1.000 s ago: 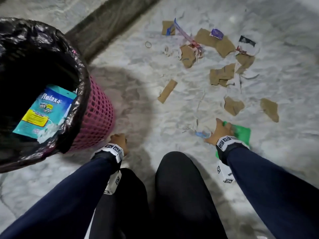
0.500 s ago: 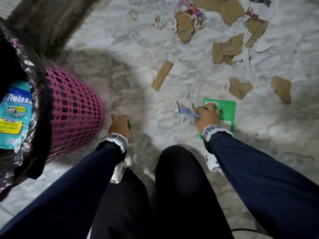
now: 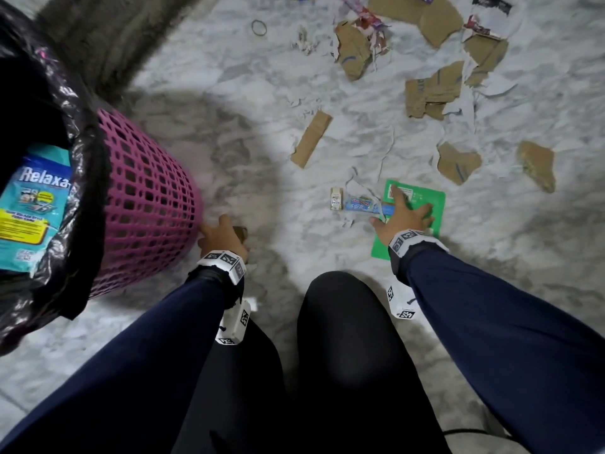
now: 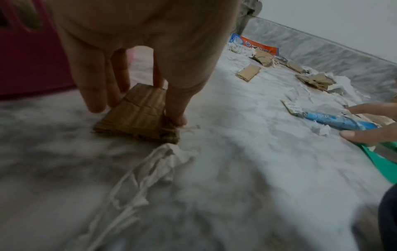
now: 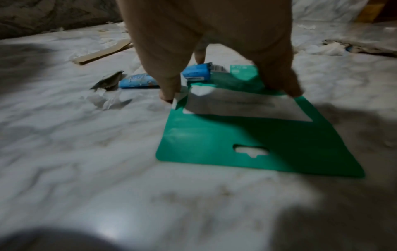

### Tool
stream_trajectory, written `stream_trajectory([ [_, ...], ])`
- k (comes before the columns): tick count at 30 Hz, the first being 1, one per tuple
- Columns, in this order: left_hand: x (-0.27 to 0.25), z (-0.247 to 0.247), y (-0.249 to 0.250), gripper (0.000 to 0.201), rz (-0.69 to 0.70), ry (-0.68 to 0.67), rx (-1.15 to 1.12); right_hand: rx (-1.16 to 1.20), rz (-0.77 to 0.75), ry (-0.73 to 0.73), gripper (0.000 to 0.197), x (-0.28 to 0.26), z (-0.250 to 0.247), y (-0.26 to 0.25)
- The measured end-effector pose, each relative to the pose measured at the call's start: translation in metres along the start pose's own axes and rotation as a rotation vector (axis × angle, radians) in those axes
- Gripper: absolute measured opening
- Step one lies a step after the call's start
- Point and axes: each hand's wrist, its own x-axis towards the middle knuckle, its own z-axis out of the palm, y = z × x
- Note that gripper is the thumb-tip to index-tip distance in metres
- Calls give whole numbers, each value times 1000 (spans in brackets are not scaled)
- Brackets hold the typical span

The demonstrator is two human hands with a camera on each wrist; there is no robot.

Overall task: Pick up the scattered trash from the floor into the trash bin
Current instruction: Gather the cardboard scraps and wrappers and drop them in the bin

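At the far left stands the pink lattice plastic trash bin lined with a black plastic bag; a teal printed packet already lies inside.

Just right of the bin's base, the left hand reaches down to a small brown piece of corrugated cardboard lying flat on the grey-white marble floor. In the left wrist view the fingers are straight and spread narrowly either side of the piece, tips touching its edges; it is not yet lifted. A crumpled strip of white paper lies just near of it.

Further right, the right hand is spread wide, fingers straight, pressing on a flat green card with a hang-slot. A blue tube-like wrapper lies at the card's left edge, beside the thumb.

Far and right, many torn brown cardboard scraps and white paper shreds remain scattered, well apart from the bin.

The step in hand looks like the grasp: both hands are settling on pieces, neither has one. Next, the left needs to pinch the cardboard's edges and raise it; the right must likely slide or curl a fingertip under the thin card's edge, since it lies flush to the floor. Then both loads go left, over the bin's rim.
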Motion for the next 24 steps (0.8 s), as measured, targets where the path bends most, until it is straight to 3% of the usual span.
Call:
stream_trajectory([
  [4,-3,-4,6,48,39,-49,-11,-123,-67,7,64,1,2,-4],
  [11,-9,-13,19,46,100,-82,-39,-463,-327,-31,40,-2,-4,-10],
  [14,-12,-17,23,47,130,-85,-61,-483,-422,-30,36,-3,-11,-12],
  [20,-30,-36,29,45,196,-39,-132,-459,-469,-83,34,-20,-39,-21],
  [24,-47,-64,41,44,261,-1,-218,-347,-518,-9,40,-45,-60,-30],
])
